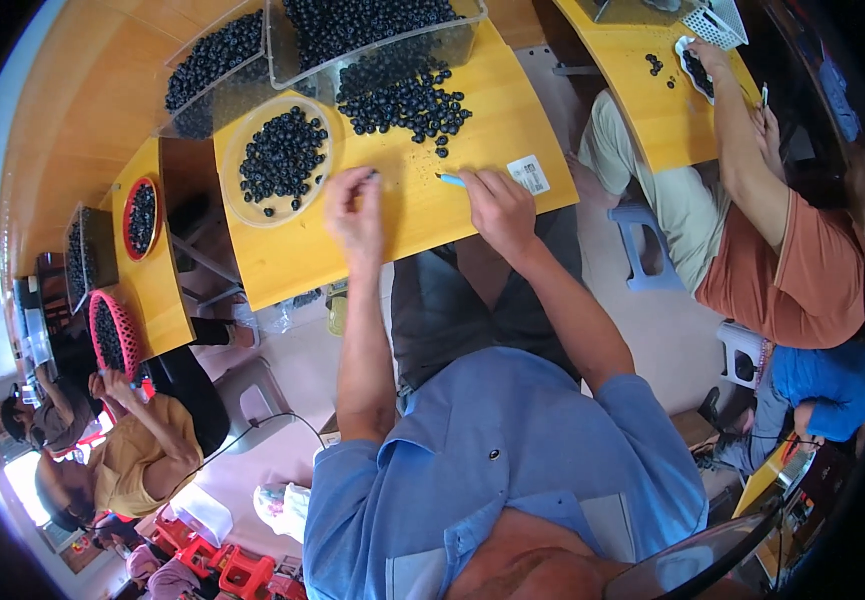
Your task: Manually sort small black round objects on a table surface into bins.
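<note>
My left hand (pixel 354 218) is over the yellow table (pixel 422 215), slightly blurred. Its thumb and fingers pinch a small dark round piece (pixel 373 176), partly hidden by the fingertips. To its right, my right hand (pixel 502 208) grips a small blue-handled tool (pixel 450 180) with a thin dark tip pointing left. A clear round dish (pixel 233 197) holding many dark round pieces (pixel 282 158) lies left of my left hand. Beyond both hands, a loose heap of the same pieces (pixel 407 108) spreads from the front of a clear plastic bin (pixel 412 43). Whether they are berries or beads I cannot tell.
A second clear bin (pixel 214 75) stands at the far left of the table. A white label (pixel 528 174) lies near its right edge. People work at neighbouring tables: one at right with a white dish (pixel 692 72), another at left beside a pink basket (pixel 125 335).
</note>
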### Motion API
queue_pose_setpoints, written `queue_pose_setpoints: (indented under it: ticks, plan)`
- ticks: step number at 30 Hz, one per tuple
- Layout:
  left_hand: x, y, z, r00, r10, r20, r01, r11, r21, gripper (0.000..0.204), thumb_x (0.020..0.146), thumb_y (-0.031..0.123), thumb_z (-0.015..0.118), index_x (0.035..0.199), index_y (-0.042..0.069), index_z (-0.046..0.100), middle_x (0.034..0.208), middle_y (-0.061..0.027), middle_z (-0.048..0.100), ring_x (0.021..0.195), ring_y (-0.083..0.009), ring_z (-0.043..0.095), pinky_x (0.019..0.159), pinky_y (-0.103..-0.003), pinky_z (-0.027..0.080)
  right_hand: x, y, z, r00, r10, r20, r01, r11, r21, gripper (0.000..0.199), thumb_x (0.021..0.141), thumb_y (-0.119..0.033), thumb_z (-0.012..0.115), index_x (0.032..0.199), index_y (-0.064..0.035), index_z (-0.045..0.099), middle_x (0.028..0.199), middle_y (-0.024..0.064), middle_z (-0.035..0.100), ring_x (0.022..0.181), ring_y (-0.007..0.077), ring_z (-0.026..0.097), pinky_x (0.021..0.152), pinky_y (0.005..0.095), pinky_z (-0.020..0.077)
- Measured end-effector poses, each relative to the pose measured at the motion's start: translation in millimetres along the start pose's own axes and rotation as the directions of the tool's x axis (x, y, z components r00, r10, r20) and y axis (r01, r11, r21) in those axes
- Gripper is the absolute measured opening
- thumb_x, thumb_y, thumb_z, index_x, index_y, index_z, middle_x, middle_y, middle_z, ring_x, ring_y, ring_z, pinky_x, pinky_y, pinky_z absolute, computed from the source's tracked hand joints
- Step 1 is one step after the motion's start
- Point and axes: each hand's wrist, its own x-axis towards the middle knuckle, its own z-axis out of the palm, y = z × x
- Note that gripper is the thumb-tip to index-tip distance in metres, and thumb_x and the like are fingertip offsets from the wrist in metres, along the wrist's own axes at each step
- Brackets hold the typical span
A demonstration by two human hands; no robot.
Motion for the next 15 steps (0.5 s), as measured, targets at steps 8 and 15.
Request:
queue_pose_setpoints:
  ticks: [8,15]
  plan:
    - [74.8,18.2,-23.4,0.964,0.259,0.067,-0.262,0.867,0.424,0.026,0.085,-0.004,0.077,0.109,0.005,0.074,0.107,-0.0122,0.07,0.098,-0.0281,0.067,0.08,-0.034,0.057,-1.5,2.7,-0.5,1.0,0.002,-0.005,-0.002,0.999,0.034,0.031,0.079,-0.001,0.068,0.11,-0.0057,0.074,0.086,0.0039,0.062,0.079,0.0225,0.066,0.069,0.0359,0.0569]
    - [50.1,4.9,50.3,0.864,0.196,0.463,-0.38,0.858,0.346,0.018,0.089,0.001,0.072,0.107,0.002,0.075,0.106,-0.0169,0.07,0.104,-0.0356,0.067,0.092,-0.042,0.055,-1.8,0.4,-3.4,0.999,0.02,0.026,-0.02,1.0,-0.004,0.032,0.079,-0.002,0.068,0.11,-0.0075,0.075,0.088,0.0035,0.061,0.08,0.0221,0.066,0.07,0.0364,0.057]
